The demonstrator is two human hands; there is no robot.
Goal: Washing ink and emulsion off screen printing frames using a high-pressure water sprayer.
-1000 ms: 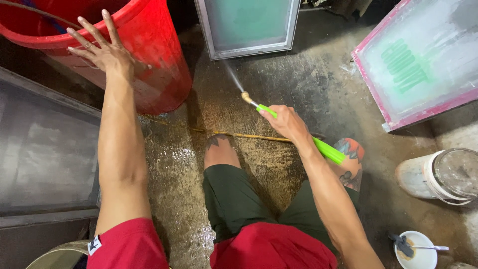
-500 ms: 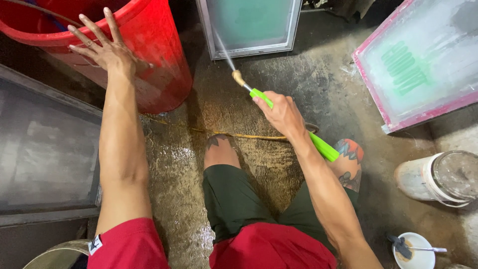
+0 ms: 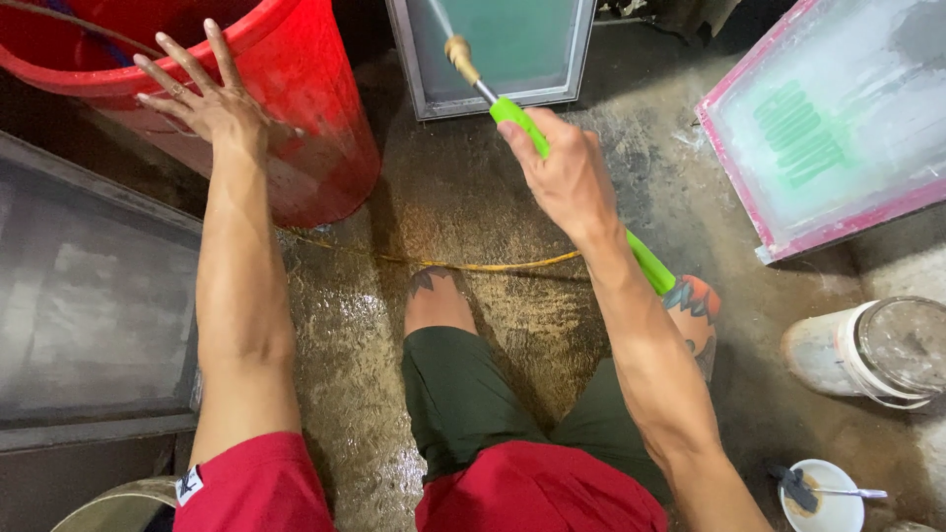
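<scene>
Right hand [image 3: 567, 172] wrapped around green spray wand [image 3: 522, 123], brass nozzle [image 3: 459, 51] aimed at grey-framed screen [image 3: 493, 49] propped ahead. Left hand [image 3: 212, 99] flat, fingers spread, on red tub [image 3: 296, 118] rim. Wet concrete floor [image 3: 453, 207] below.

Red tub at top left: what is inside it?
Inside the red tub, only a dark interior and a thin hose or cord near the rim show. The left hand rests on its rim; the frame edge cuts off the bottom.

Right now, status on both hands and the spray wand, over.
Right hand gripping green spray wand, nozzle spraying the grey-framed screen. Left hand spread on red tub rim. Nothing between nozzle and screen.
</scene>
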